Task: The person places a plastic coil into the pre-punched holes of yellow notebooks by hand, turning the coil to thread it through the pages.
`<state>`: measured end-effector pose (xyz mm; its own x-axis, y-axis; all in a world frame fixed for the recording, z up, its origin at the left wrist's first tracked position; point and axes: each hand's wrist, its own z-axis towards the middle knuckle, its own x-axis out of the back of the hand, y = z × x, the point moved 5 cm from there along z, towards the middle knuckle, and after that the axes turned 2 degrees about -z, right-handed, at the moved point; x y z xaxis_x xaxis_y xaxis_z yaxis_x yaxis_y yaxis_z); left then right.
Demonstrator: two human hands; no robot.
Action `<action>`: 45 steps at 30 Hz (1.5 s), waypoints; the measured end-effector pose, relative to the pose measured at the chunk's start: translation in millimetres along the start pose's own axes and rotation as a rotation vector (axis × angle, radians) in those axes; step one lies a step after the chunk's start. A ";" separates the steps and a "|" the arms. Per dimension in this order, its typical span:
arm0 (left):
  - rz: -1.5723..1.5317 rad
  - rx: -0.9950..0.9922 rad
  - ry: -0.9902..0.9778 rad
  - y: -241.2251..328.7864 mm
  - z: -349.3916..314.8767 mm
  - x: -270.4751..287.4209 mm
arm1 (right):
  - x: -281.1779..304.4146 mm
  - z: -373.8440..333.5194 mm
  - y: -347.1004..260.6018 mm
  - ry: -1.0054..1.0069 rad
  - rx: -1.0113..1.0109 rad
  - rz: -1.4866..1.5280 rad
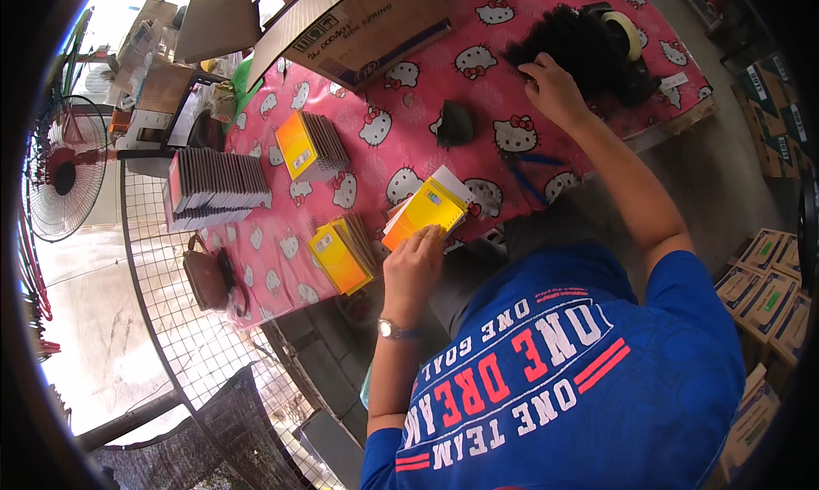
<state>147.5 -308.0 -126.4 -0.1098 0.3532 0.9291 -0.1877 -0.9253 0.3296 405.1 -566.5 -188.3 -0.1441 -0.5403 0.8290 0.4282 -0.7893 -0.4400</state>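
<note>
So the left hand (414, 264) has its fingers curled onto the near edge of a yellow packet (424, 213), gripping it right at the front of the counter (409, 140); the packet sits tilted on top of a small pile, white card poking out behind it. The right hand (553, 87) is way out at the far end, fingers closed down into a black hair bundle (589, 51), pinching a bit of it; the two hands are well apart. Just left of the packet there's another yellow stack (339, 255), and further back a third one (309, 144) with a grey spine side showing; a long dark stack (213, 187) lies at the left edge. A small black piece (455, 123) lies mid-counter; a tape roll (627, 31) rests just beside the hair. A cardboard box (358, 25) sits at the far end; a fan (64, 170) stands off to the left.
</note>
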 end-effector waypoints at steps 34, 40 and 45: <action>0.226 0.113 0.618 5.1 11.4 5.3 | -88.1 15.9 -29.9 -0.346 -0.157 0.767; 0.283 0.062 0.631 -3.9 14.5 6.7 | -99.1 14.1 -48.5 -0.308 -0.235 0.119; 0.259 0.051 0.584 -4.2 10.1 -7.3 | -100.5 19.8 -46.7 -0.232 -0.358 0.176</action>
<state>158.8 -308.1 -132.9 -0.6620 0.1213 0.7396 -0.0390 -0.9911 0.1276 417.2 -469.5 -244.3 0.1239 -0.6282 0.7681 0.0878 -0.7641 -0.6391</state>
